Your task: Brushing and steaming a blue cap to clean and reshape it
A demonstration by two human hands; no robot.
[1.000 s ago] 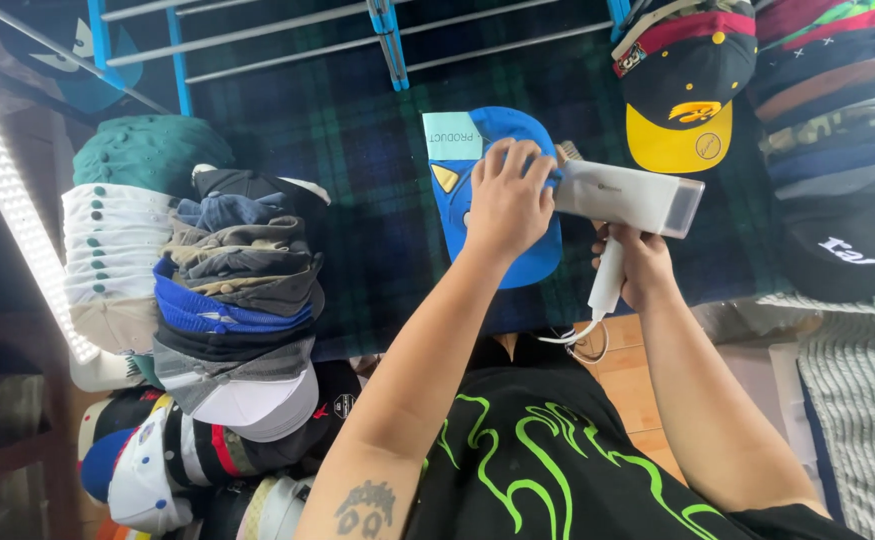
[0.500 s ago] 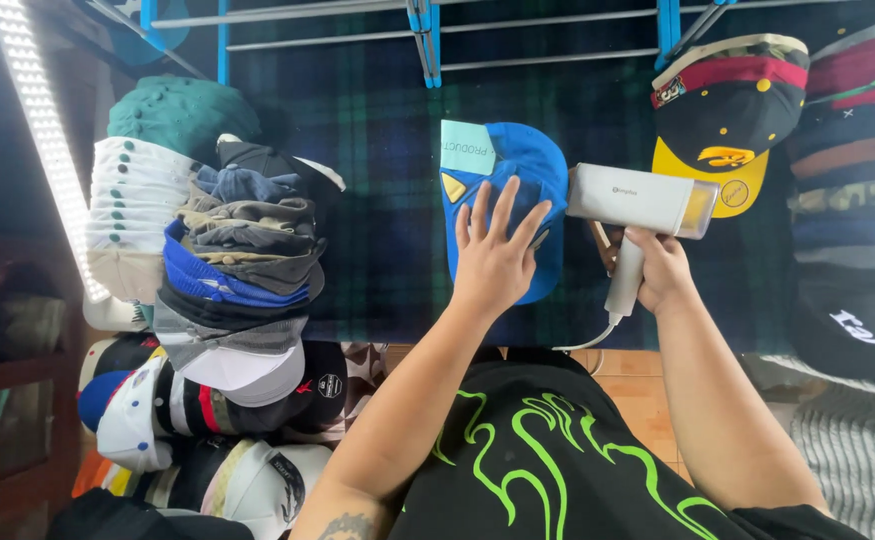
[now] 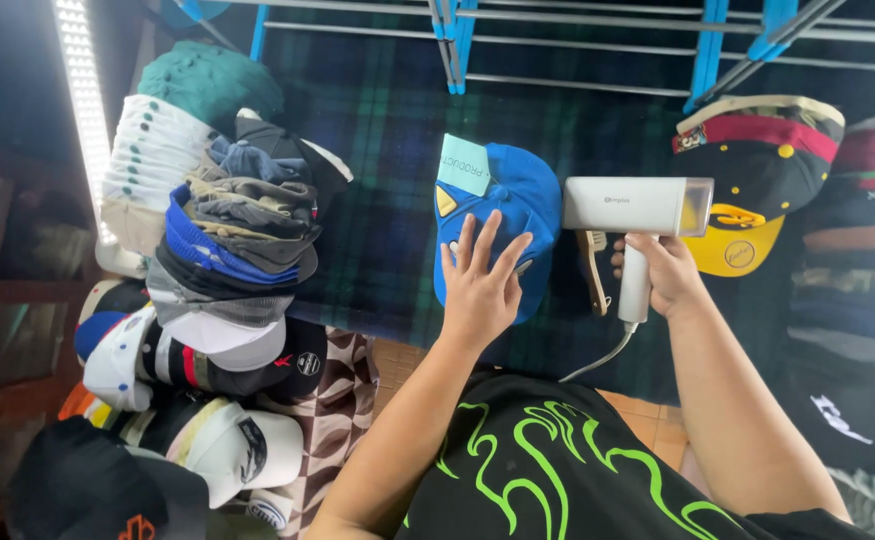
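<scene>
A blue cap with a pale green tag lies on a dark plaid cloth. My left hand rests flat on the cap's lower part, fingers spread. My right hand grips the handle of a white handheld steamer, whose head points left toward the cap, just beside its right edge. A white cord runs down from the handle. A small wooden brush lies between the cap and the steamer handle.
A tall heap of several caps fills the left side, with more caps below it. Stacked caps stand at the right. A blue and grey metal rack spans the top. A light strip glows at far left.
The view has shifted, so the cap and hands sit lower in frame. My left hand slid down from the cap's top to its lower part and flattened. The steamer moved slightly right, away from the cap.
</scene>
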